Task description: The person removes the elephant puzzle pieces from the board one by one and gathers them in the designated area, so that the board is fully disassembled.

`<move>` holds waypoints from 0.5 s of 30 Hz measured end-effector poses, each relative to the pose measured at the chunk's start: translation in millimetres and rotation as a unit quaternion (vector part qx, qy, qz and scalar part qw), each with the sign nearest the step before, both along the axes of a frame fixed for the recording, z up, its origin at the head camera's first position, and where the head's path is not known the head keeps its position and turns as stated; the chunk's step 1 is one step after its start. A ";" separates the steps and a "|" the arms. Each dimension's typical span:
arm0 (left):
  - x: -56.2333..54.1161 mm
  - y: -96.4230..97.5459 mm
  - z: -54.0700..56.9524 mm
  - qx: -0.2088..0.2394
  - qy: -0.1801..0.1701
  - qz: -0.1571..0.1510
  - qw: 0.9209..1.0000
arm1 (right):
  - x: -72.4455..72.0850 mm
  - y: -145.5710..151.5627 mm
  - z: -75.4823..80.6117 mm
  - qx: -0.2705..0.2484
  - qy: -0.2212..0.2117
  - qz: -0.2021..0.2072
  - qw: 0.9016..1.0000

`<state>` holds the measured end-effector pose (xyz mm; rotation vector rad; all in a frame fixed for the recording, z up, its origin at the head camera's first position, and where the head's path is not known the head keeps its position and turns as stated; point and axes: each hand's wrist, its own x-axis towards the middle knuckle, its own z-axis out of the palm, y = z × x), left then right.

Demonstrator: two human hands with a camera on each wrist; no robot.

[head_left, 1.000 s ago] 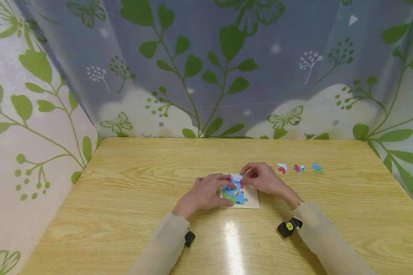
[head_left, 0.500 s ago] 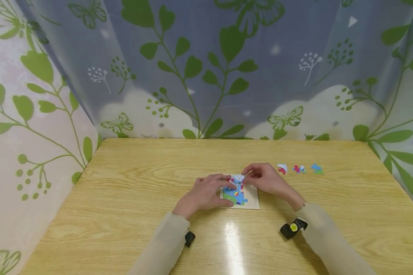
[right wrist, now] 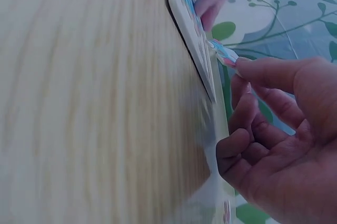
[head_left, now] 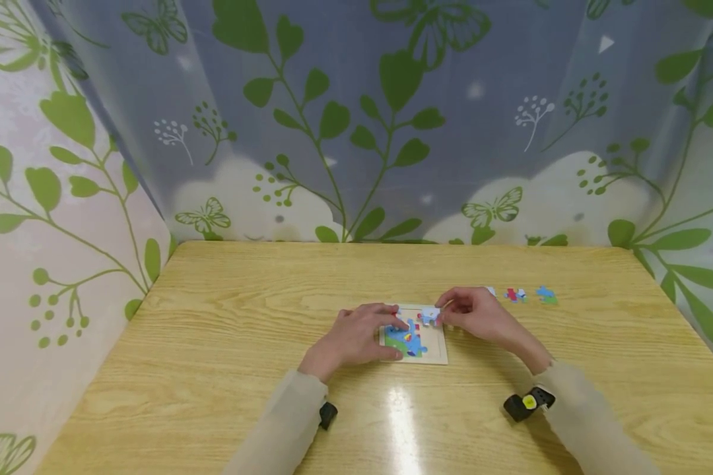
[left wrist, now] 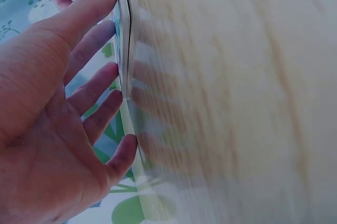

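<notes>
A small square jigsaw board point(head_left: 434, 355) lies on the table, its left part filled with joined blue, green and red puzzle pieces point(head_left: 399, 340). My left hand point(head_left: 359, 335) rests over that left side with fingers spread, thumb at the near edge; in the left wrist view its fingertips point(left wrist: 109, 70) touch the board. My right hand point(head_left: 475, 313) pinches a pale blue and pink puzzle piece point(head_left: 430, 316) between thumb and forefinger. The right wrist view shows this piece point(right wrist: 225, 54) tilted at the board's edge, the other fingers curled below.
Loose puzzle pieces lie right of the board: a red and white one point(head_left: 515, 295), a blue and green one point(head_left: 545, 295), and one partly hidden behind my right hand. A leaf-patterned curtain point(head_left: 356, 132) hangs along the back edge of the wooden table point(head_left: 243, 297).
My right hand has moved right, drawing the pale piece from the top of the joined pieces toward the board's upper right. Bare board now shows where it was. My left hand stays put.
</notes>
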<state>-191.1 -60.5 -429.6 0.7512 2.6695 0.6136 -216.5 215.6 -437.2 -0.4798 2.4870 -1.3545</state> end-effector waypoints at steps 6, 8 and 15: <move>0.6 -0.7 -1.3 0.004 0.005 0.001 1.000 | 3.8 13.8 1.6 0.004 -0.002 -0.008 1.000; 0.9 -0.8 -1.7 0.006 0.005 0.000 1.000 | 5.3 18.1 2.3 0.010 -0.001 -0.011 1.000; 1.6 -0.8 -1.0 0.008 0.004 0.001 1.000 | 10.8 34.2 5.9 0.017 0.000 -0.015 1.000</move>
